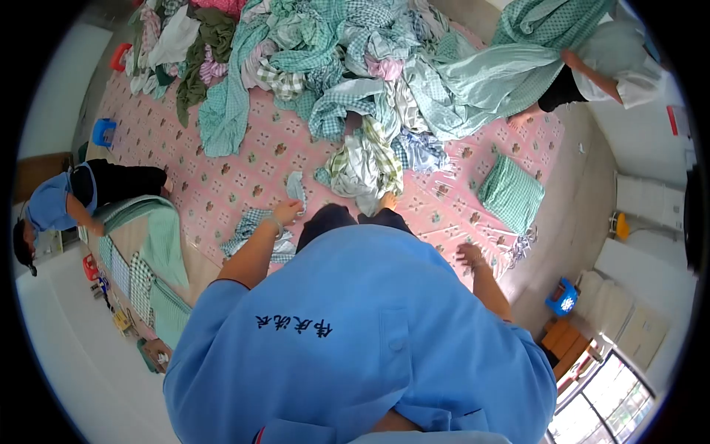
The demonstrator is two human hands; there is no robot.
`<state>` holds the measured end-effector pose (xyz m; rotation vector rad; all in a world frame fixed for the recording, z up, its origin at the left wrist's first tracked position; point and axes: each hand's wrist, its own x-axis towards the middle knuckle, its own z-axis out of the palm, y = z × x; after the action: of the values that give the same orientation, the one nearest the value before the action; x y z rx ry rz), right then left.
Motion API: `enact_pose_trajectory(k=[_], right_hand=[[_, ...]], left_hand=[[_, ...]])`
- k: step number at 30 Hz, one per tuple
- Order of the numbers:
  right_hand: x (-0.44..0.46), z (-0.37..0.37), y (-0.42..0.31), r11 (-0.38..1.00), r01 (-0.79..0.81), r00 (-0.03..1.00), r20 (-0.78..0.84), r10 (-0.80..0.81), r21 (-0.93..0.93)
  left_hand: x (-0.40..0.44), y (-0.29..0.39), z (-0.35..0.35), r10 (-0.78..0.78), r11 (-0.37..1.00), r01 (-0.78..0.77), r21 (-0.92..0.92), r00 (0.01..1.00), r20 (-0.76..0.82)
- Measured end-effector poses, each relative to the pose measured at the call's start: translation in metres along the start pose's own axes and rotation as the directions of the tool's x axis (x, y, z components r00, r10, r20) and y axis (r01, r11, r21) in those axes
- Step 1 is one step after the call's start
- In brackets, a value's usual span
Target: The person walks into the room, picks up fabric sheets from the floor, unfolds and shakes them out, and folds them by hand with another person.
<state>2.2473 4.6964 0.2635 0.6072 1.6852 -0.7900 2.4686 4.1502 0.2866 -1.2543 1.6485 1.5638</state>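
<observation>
1. Head view, and we open on the left hand (287, 212), fingers bent at a pale checked strip (296, 186); whether it grips the strip or merely overlaps it, I cannot tell.
2. Across to the right hand (470, 256), a touch blurred, fingers loosely apart, nothing visible in it; beneath it spreads the pink sheet (222, 177).
3. By the left wrist, a checked bundle (251, 223) sits crumpled on the pink sheet, partly hidden by the forearm; if it and the strip are one piece, a quick lift could drag the lot along in a tangle.
4. Ahead of the body, rumpled green-and-white cloth (362, 164) lies right beside a bare foot (389, 200); one careless step could snag it, and rucked sheeting underfoot could slip.
5. Out to the right, a folded green packet (512, 194) rests near the sheet's edge; a knock could undo its folds.
6. Farther off, the big heap (310, 33); a person (625, 63) at upper right handles a long green sheet (510, 70) reaching it, and a hard tug could pull neighbouring pieces loose; at far left, another person (52, 201) bends over green lengths (163, 244).
</observation>
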Motion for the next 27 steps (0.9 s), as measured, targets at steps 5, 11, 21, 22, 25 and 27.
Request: enact_pose_trajectory(k=[5,11,21,22,25,27], right_hand=[[0.016,-0.047,-0.169,0.936,0.350,0.916,-0.196,-0.349,-0.031],[0.007,0.002,-0.314,0.836,0.544,0.828,-0.111,-0.549,-0.076],[0.034,0.102,-0.316,0.942,0.091,0.995,-0.006,-0.098,-0.322],[0.016,0.114,-0.338,0.928,0.044,0.999,-0.008,-0.051,-0.371],[0.004,0.141,-0.374,0.969,0.095,0.995,-0.007,-0.099,-0.227],[0.000,0.158,-0.410,0.987,0.092,0.995,-0.024,-0.096,-0.133]], left_hand=[[-0.001,0.068,0.028,0.122,0.990,-0.127,0.065,0.989,0.080],[0.066,0.095,-0.015,0.053,0.998,-0.051,-0.023,0.993,0.105],[0.297,0.157,-0.174,0.006,0.937,0.026,-0.347,0.996,0.093],[0.286,0.207,-0.188,0.018,0.973,-0.031,-0.229,0.998,-0.061],[0.361,0.238,-0.227,0.233,0.970,-0.235,-0.066,0.972,-0.038],[0.382,0.281,-0.237,0.223,0.967,-0.221,-0.130,0.975,0.003]])
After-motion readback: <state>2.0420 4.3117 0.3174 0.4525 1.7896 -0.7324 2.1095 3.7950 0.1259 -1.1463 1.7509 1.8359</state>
